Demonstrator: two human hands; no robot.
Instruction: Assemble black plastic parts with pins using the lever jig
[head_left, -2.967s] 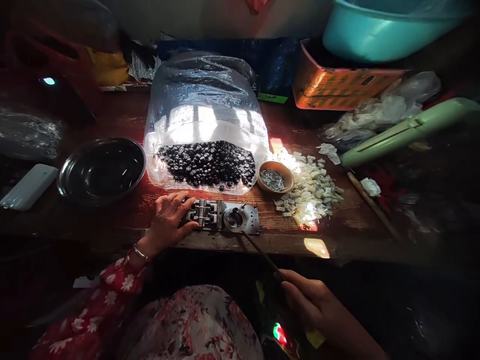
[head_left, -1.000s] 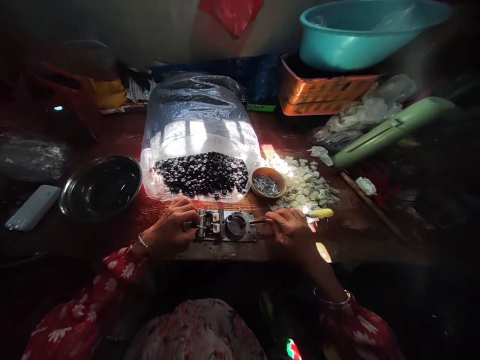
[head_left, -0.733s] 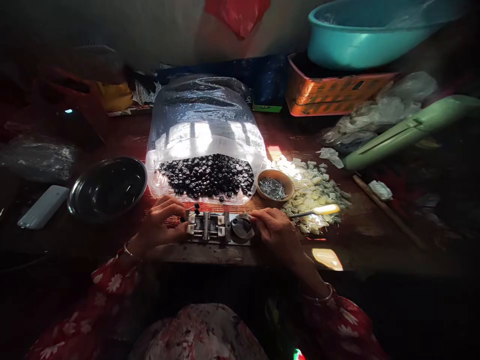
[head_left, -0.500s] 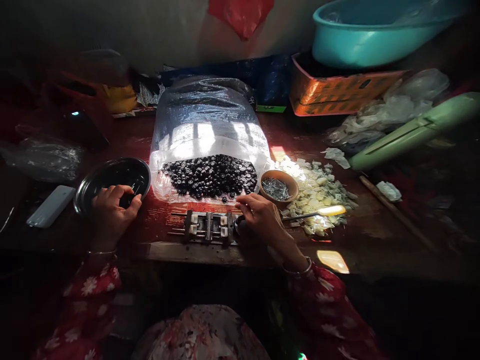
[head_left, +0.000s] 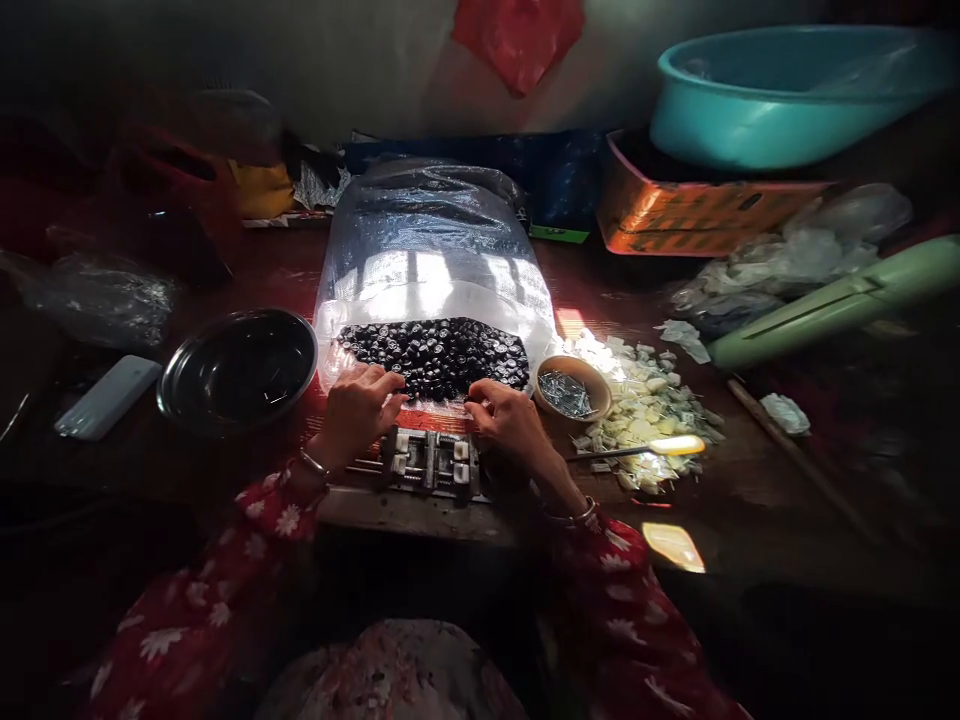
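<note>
My left hand point(head_left: 356, 410) rests at the front of an open clear plastic sack point(head_left: 435, 260), its fingers reaching the heap of small black round pieces point(head_left: 439, 352) inside. My right hand point(head_left: 510, 420) sits close by, with its fingertips drawn together at the heap's front edge. Whether they pinch a piece is hidden. Just below both hands lies a steel jig point(head_left: 429, 465) with white blocks and rods, and my right wrist covers its far end. A yellow-handled metal tool point(head_left: 675, 446) lies on a pile of pale small pieces point(head_left: 641, 415), out of reach of my fingers.
A small wooden bowl of nails point(head_left: 574, 392) stands beside the sack. To the left are a steel bowl point(head_left: 238, 368) and a white flat device point(head_left: 109, 397). Behind stand an orange crate point(head_left: 694, 205), a teal basin point(head_left: 787, 105) and a green tube point(head_left: 832, 305).
My left hand has moved from the steel bowl to the sack. My right hand has moved left and up from the jig to the black pieces.
</note>
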